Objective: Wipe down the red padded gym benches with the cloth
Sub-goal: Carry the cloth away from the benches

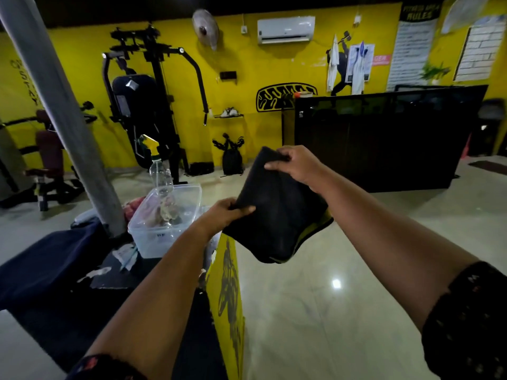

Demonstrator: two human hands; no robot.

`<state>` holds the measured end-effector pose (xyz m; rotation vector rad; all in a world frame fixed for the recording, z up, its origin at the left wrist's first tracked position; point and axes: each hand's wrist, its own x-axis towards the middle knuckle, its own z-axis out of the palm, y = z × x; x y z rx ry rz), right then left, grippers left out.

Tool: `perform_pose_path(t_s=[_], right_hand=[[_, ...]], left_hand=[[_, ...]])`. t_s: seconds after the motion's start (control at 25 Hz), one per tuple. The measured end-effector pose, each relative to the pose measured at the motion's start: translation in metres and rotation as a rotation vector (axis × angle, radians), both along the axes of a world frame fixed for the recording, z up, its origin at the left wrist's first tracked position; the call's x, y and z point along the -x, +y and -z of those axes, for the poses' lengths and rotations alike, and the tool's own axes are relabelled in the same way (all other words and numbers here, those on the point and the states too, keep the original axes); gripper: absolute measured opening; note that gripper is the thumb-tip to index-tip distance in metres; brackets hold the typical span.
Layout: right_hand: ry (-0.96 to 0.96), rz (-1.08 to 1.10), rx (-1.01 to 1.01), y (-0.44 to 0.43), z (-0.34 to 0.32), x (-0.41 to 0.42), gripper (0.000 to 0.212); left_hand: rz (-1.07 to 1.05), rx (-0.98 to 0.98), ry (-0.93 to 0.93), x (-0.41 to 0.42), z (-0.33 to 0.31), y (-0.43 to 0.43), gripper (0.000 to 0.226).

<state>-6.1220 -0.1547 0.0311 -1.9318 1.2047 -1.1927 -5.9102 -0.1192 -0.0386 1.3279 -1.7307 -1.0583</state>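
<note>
A dark cloth with a yellow-green trim hangs in the air in front of me, held by both hands. My left hand pinches its lower left edge. My right hand grips its top corner. A red padded seat on a machine stands far left by the yellow wall, well away from the cloth.
A clear plastic tub with rags and a spray bottle sits on a dark counter at my left, beside a grey pole. A yellow panel edges the counter. A black desk stands ahead right. Shiny tiled floor lies below.
</note>
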Motion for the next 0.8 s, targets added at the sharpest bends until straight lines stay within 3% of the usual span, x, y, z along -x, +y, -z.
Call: perform_pose_path(t_s=[0.12,0.24,0.4,0.48,0.68,0.8], right_hand=[[-0.005,0.063,0.019,-0.028,0.001,0.006,0.009],[-0.045,0.176,-0.009,-0.053,0.009,0.008,0.018],[0.186,0.511,0.046,-0.078,0.024,-0.009,0.034],[0.208,0.572,0.112,-0.082,0.032,-0.032,0.035],[0.257,0.359,0.253,-0.087,0.063,-0.092,0.034],[0.248,0.218,0.242,-0.095,0.083,-0.114,0.036]], left_hand=[[-0.002,-0.054,-0.002,-0.016,0.007,-0.032,0.028],[-0.028,-0.158,0.141,-0.022,0.0,-0.06,0.034],[-0.103,-0.352,0.291,-0.013,-0.013,-0.094,0.021],[-0.14,-0.434,0.387,-0.007,-0.014,-0.111,0.018],[-0.192,-0.404,0.467,-0.007,-0.01,-0.135,0.022],[-0.17,-0.425,0.624,-0.026,-0.005,-0.145,0.05]])
